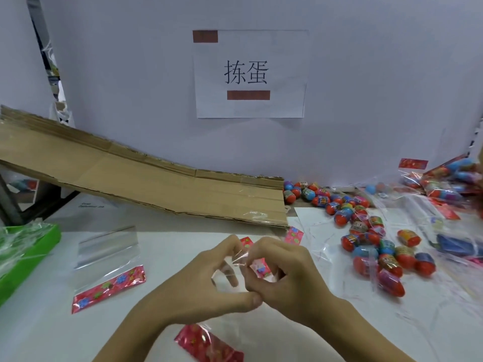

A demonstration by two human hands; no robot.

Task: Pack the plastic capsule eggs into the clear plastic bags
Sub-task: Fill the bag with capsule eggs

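We pinch the thin, slippery clear plastic bag [241, 259] at its mouth with our left hand [206, 286] and right hand [285, 278], both grips closed on it.

Red-and-blue capsule eggs [371, 246], clear bags [108, 259] with red flowered headers, green tray [28, 254].

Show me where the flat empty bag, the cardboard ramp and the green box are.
flat empty bag [108, 253], head view, on its clear middle panel.
cardboard ramp [146, 176], head view, on its sloping top face.
green box [39, 250], head view, on its near side wall.
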